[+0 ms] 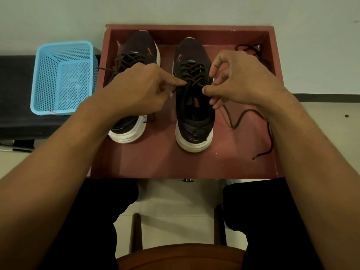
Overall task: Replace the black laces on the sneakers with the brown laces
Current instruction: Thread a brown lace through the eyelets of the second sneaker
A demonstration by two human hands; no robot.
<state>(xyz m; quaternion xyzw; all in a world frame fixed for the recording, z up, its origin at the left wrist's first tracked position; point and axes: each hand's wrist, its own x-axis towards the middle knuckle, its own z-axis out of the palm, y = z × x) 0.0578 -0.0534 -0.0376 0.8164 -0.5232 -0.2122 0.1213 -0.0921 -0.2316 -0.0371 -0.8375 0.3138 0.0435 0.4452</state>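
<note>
Sneaker (194, 121) on the right carries the brown lace (191, 75). Over it, my left hand (140, 88) pinches one end, my right hand (243, 80) the other.

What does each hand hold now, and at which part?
The brown lace: left hand pinches it near its short end, right hand where the long tail leaves the sneaker.

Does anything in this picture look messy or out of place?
Only small things. A black lace lies tangled in the far right corner of the red tray. The brown lace trails loose across the tray floor to the right of the right sneaker, untied. Nothing looks damaged or spilled.
</note>
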